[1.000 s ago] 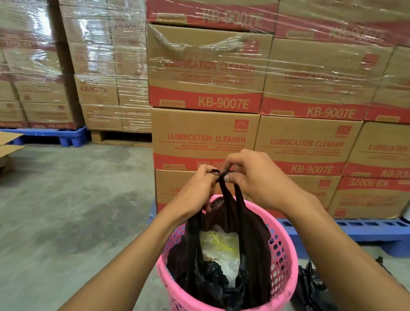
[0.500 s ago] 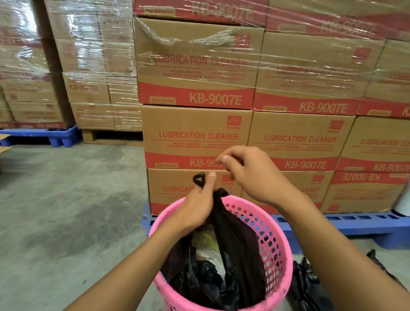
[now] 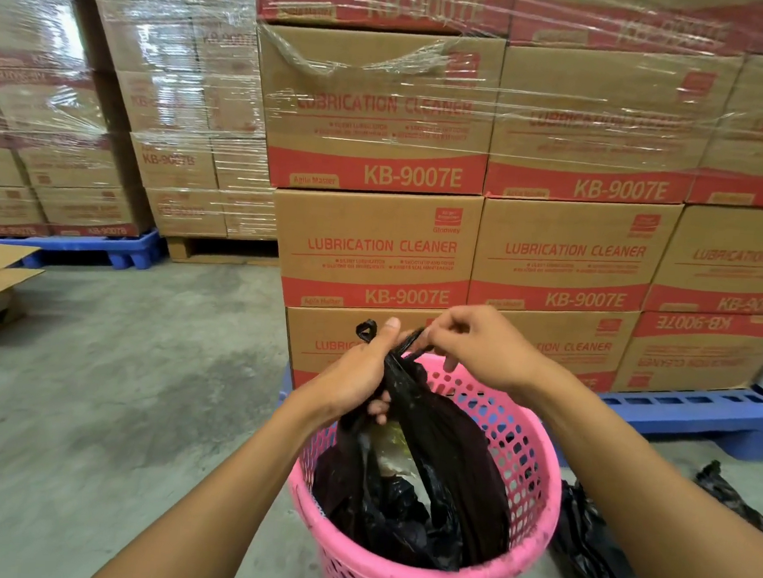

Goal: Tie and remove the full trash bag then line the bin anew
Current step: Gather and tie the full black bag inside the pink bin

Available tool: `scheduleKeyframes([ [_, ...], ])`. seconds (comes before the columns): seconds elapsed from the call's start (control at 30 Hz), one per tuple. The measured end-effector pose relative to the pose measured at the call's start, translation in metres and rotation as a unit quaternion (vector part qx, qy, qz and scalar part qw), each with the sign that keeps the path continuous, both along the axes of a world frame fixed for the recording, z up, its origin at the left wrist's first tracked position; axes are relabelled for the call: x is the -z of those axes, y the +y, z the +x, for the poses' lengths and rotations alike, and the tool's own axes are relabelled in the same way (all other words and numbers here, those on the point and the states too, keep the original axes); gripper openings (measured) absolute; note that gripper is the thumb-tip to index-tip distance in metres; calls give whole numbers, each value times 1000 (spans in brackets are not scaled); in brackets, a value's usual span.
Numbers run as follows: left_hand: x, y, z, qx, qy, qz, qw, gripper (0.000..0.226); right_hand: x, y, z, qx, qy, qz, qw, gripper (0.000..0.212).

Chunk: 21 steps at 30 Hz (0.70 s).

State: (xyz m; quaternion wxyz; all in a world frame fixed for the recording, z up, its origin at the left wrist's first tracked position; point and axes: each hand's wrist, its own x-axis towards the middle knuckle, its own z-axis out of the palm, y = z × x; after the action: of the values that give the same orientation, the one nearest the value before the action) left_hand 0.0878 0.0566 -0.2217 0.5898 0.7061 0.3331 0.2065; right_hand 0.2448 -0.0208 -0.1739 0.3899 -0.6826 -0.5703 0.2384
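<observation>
Black trash bag (image 3: pixel 421 463) sitting inside pink bin (image 3: pixel 535 453), gathered neck raised at the rim's 12 o'clock. Left hand (image 3: pixel 360 373) closed around the neck, one handle loop poking out above the thumb. Right hand (image 3: pixel 479 345) pinching the other handle between thumb and fingertips, remaining fingers loose. Knot apparently unfinished. Best done by keeping the neck squeezed low, crossing handles tight, pulling evenly outward. Loose black bag (image 3: pixel 595 561) on the floor at 3 o'clock; stacked cartons (image 3: pixel 373 247) behind.
</observation>
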Motion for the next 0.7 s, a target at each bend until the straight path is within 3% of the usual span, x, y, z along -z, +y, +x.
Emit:
scheduleKeyframes([
  [0.1,-4,4,-7,31,2,-35,999,69,-12,1,-1,17,69,44,996,20],
  [0.2,-5,9,-10,46,-33,-57,997,59,-17,-3,-5,-44,99,59,992,19],
  [0.3,1,16,-16,62,-60,-43,995,31,-19,-11,-5,-192,-23,-30,981,11],
  [0.4,8,22,-26,65,-46,-31,996,41,-16,-16,-2,-266,-131,-164,941,12],
  [0.47,12,29,-31,33,24,83,996,50,-10,-11,4,-225,-166,-158,947,15],
  [0.5,14,32,-32,0,86,196,977,52,-5,-8,7,-190,-163,-133,959,15],
  [0.57,22,31,-32,-85,177,375,906,58,6,-2,11,-125,-131,-77,980,13],
  [0.6,25,27,-30,-127,177,417,882,62,13,1,11,-98,-116,-56,987,13],
  [0.7,35,14,-22,-189,107,468,856,68,37,6,2,-56,-80,-19,995,21],
])
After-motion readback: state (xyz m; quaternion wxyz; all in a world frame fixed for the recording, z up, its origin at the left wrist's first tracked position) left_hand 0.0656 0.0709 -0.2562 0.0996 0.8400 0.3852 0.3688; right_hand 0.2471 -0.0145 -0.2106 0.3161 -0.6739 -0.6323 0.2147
